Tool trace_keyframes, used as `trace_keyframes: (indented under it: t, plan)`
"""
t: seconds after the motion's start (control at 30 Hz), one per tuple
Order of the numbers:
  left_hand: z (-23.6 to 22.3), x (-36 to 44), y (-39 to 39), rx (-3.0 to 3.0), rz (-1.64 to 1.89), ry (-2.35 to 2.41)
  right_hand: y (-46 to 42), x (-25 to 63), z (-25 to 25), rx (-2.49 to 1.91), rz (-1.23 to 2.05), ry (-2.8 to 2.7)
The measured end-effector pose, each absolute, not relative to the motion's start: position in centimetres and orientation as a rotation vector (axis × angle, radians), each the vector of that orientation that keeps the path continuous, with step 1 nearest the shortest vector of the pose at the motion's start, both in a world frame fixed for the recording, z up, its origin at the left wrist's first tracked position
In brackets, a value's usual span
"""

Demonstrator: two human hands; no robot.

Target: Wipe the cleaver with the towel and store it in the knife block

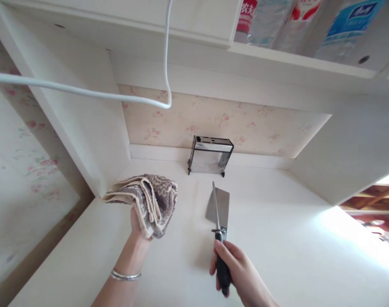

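Observation:
My left hand (137, 224) is closed around a folded brown and cream patterned towel (160, 200), held above the white tabletop; the cloth hides most of the fingers. My right hand (231, 266) grips the black handle of a sharpening steel (216, 207), its thin rod pointing away from me. Directly behind the rod is a cleaver (223, 204) with a broad grey blade. Its handle runs down into the same hand, mostly hidden by the fingers. Past the rod's tip, a metal knife block (212, 147) with a see-through front stands by the back wall.
A white cable (95, 91) hangs across the upper left. Overhead, a shelf (277, 55) holds several plastic bottles (344, 30). White side panels (66, 85) bound the tabletop (277, 221), with flowered wallpaper (213, 119) behind. Reddish-brown wooden furniture (373, 198) shows at the right.

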State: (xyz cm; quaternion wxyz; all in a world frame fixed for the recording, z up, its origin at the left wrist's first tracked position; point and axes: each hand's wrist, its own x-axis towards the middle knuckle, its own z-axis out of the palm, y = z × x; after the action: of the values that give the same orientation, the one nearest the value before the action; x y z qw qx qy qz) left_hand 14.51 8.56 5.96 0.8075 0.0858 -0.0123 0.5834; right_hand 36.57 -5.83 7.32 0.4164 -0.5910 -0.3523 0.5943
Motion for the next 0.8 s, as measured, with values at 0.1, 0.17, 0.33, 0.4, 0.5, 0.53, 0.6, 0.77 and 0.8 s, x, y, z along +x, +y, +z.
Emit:
trace_keyframes:
  t: [0.1,0.17,0.33,0.4,0.5,0.53,0.6,0.77,0.8]
  plan:
    - [4.8,14.9,8.9,0.186,1.206,-0.026,-2.9,36.3,7.3,-1.566,1.431,-0.955]
    - [4.4,14.8,9.1,0.187,1.209,-0.033,-1.6,36.3,7.0,-1.638,1.401,-1.02]
    - [4.3,14.9,9.3,0.183,1.193,-0.031,0.0,35.5,6.8,-1.798,1.249,-1.354]
    - [4.4,15.2,9.1,0.171,1.199,-0.008,0.3,35.2,7.1,-1.839,1.181,-1.481]
    - [4.6,15.6,8.7,0.154,1.198,0.036,0.7,34.8,7.5,-1.841,1.153,-1.661]
    - [4.6,15.7,8.6,0.152,1.188,0.044,0.8,34.6,7.5,-1.832,1.146,-1.725]
    - [4.6,15.9,8.4,0.163,1.155,0.039,1.1,34.3,7.3,-1.821,1.105,-1.838]
    - [4.4,16.0,8.5,0.308,1.054,-0.092,1.8,33.9,6.8,-1.814,0.881,-2.193]
    - [4.3,15.9,8.5,0.354,1.022,-0.118,1.8,33.9,6.8,-1.84,0.829,-2.256]
